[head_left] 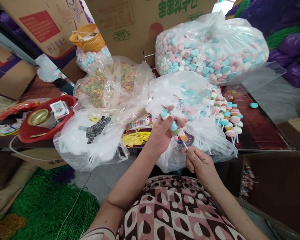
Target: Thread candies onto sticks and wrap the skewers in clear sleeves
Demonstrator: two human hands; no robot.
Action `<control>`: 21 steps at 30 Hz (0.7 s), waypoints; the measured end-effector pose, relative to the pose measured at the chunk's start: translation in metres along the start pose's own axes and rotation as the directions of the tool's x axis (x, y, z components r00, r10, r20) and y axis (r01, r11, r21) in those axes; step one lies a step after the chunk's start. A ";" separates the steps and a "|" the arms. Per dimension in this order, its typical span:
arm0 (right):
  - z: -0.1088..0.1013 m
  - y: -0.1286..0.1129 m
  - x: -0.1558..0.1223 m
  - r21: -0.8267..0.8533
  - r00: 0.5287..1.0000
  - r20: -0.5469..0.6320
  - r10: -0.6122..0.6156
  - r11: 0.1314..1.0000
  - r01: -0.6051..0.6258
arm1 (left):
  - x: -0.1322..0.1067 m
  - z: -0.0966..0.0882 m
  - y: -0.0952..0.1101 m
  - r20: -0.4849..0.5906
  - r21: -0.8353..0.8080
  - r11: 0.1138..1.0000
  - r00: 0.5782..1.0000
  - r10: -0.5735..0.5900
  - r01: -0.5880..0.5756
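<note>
Plainly, in the head view, the marshmallow skewer (174,127) sits tilted near the middle of the frame. The left hand (163,133) curls partly closed around its upper sweets; the right hand (202,163) pinches the lower end of its white stick (185,145). It should be light, its sweets soft and easily dented, so the stiffer stick seems the safest hold, with loose support above.

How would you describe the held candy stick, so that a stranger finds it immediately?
From the heart-patterned shirt, follow the forearms to the left hand and right hand. The candy stick slants between them; unlike the candies piled at right, it is held.
</note>
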State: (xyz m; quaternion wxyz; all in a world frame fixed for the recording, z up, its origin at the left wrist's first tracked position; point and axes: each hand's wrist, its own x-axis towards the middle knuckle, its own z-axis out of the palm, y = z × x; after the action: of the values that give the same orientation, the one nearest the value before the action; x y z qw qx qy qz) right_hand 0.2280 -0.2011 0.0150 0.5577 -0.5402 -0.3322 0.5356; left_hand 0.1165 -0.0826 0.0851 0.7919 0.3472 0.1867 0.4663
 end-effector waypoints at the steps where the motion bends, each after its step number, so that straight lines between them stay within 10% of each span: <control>1: 0.001 -0.001 0.000 -0.005 1.000 0.010 0.007 1.000 -0.007 | 0.000 0.002 -0.002 -0.009 0.014 1.000 1.000 -0.011 0.011; 15: -0.002 -0.018 0.004 0.143 0.996 -0.049 -0.080 0.986 0.087 | -0.013 -0.001 -0.026 0.104 0.188 0.970 0.979 -0.175 0.154; 21: -0.006 -0.019 0.003 0.068 0.991 -0.037 -0.126 0.989 0.128 | -0.016 -0.003 -0.031 0.099 0.615 0.788 0.990 -0.099 0.018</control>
State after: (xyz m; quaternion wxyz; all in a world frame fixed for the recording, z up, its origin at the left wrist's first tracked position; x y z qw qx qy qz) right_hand 0.2390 -0.1970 0.0315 0.6146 -0.5066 -0.3378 0.5015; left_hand 0.1255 -0.1049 0.0602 0.6609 0.6076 0.2882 0.3332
